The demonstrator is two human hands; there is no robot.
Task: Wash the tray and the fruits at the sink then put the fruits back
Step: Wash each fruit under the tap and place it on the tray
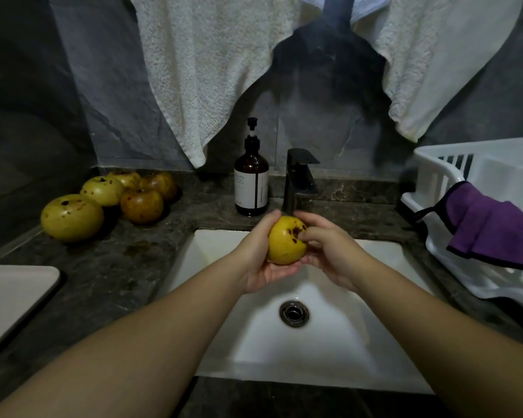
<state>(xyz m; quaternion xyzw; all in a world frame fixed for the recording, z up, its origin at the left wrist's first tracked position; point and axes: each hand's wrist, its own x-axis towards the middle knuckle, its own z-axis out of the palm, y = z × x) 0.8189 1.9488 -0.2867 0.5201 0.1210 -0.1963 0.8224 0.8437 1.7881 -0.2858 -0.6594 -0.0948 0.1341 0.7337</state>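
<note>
A yellow fruit with dark spots [284,242] is held over the white sink [254,342], just below the dark faucet [299,182]. My left hand [258,260] cups it from the left and underneath. My right hand [329,254] grips it from the right, thumb pressed on its spotted top. Several more spotted yellow and brownish fruits [103,200] lie on the dark stone counter at the left. The pale tray [9,297] rests on the counter at the far left, cut off by the frame edge.
A brown pump bottle [251,182] stands left of the faucet. A white dish rack [480,212] with a purple cloth [492,227] draped over it sits at the right. White towels [200,70] hang above the counter. The drain [294,313] lies mid-sink.
</note>
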